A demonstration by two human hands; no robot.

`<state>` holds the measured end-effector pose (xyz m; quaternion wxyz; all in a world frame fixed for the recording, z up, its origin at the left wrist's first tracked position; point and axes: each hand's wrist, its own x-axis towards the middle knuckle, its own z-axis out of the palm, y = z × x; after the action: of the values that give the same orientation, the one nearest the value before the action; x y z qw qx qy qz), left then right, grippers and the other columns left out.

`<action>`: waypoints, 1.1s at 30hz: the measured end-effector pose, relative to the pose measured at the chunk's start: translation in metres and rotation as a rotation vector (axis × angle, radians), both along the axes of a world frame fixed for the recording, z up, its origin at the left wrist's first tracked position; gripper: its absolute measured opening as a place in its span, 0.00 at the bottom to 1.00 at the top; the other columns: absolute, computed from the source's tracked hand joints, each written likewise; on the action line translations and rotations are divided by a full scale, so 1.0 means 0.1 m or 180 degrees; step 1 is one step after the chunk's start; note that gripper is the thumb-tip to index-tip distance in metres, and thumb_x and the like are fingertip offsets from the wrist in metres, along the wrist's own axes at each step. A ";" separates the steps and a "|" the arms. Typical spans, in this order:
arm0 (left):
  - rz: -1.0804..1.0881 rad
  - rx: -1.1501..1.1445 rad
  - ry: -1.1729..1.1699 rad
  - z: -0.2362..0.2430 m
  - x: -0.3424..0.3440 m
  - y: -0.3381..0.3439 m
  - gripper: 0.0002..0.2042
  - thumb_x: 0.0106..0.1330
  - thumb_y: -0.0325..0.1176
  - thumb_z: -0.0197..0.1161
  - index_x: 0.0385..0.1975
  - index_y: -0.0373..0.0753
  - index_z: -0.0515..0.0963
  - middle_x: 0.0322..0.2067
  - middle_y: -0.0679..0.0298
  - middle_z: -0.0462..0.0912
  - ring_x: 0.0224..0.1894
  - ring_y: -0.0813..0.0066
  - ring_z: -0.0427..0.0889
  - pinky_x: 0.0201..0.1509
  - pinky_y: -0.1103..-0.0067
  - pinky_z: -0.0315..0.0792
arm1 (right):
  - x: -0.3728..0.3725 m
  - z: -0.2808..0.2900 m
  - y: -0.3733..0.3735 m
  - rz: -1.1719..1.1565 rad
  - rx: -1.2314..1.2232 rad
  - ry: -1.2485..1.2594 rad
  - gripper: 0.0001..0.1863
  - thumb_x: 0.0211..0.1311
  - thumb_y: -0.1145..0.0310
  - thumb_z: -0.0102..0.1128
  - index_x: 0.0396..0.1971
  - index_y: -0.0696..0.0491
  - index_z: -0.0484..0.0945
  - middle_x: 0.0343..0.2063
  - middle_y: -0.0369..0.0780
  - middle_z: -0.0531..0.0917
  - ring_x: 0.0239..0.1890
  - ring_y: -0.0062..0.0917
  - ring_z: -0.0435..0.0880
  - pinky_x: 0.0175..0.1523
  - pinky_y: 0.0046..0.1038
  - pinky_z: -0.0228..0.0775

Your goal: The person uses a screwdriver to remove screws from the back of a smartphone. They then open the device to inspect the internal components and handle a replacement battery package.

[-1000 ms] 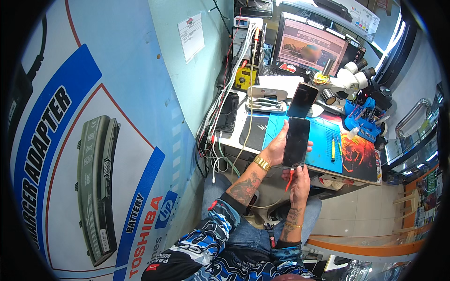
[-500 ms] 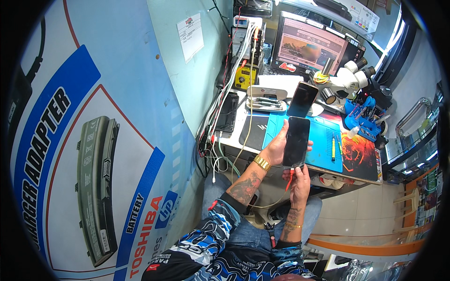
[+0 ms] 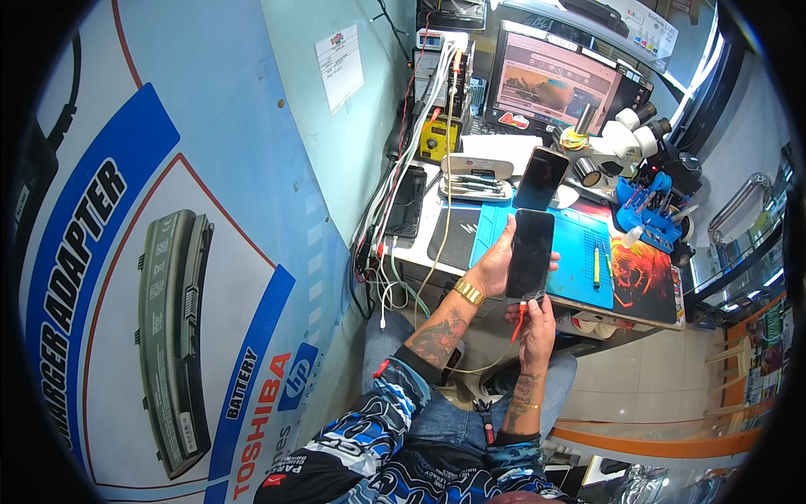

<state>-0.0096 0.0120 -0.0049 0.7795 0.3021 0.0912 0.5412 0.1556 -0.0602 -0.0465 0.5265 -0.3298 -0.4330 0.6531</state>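
My left hand [image 3: 495, 267] wraps round a black smartphone [image 3: 531, 252], dark screen up, held over the front edge of the bench. At the phone's lower end, my right hand [image 3: 536, 321] pinches the red plug of a charging cable [image 3: 518, 322] against the phone's bottom edge. Whether the plug sits fully in the port I cannot tell. The cable runs down from my fingers and loops left below the bench. Just beyond the held phone, a second smartphone [image 3: 541, 178] stands propped with its dark screen toward me.
A blue work mat [image 3: 579, 252] lies on the bench with a yellow pen-like tool [image 3: 597, 267]. Behind are a tool case [image 3: 476, 186], a microscope [image 3: 630, 134] and a monitor [image 3: 537, 84]. A blue tool holder [image 3: 651, 218] stands right; white cables [image 3: 420, 134] hang left beside a wall.
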 end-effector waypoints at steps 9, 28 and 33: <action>0.0155 -0.0118 -0.0132 -0.08 0.00 0.02 0.44 0.70 0.74 0.30 0.66 0.41 0.69 0.56 0.49 0.80 0.56 0.56 0.82 0.61 0.59 0.77 | -0.07 -0.12 -0.18 -0.0464 -0.0069 0.0252 0.25 0.72 0.75 0.58 0.65 0.63 0.65 0.32 0.40 0.84 0.34 0.22 0.86 0.41 0.26 0.82; 0.0065 -0.0338 -0.0097 0.04 0.01 -0.02 0.46 0.68 0.77 0.33 0.62 0.38 0.71 0.55 0.48 0.81 0.56 0.57 0.82 0.59 0.57 0.79 | -0.12 0.02 -0.20 -0.0618 -0.0064 0.0210 0.32 0.68 0.79 0.60 0.69 0.64 0.58 0.28 0.37 0.83 0.31 0.19 0.85 0.37 0.21 0.81; 0.0020 -0.0251 -0.0056 0.03 0.00 -0.01 0.46 0.68 0.77 0.32 0.62 0.38 0.71 0.55 0.48 0.81 0.56 0.57 0.82 0.59 0.58 0.79 | -0.16 0.14 -0.19 -0.0562 -0.0031 0.0251 0.32 0.68 0.79 0.59 0.69 0.64 0.58 0.29 0.38 0.84 0.31 0.19 0.85 0.37 0.21 0.81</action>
<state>-0.0093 0.0107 -0.0018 0.7898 0.2661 0.1065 0.5422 0.1392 -0.0793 -0.0329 0.5970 -0.3432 -0.3780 0.6188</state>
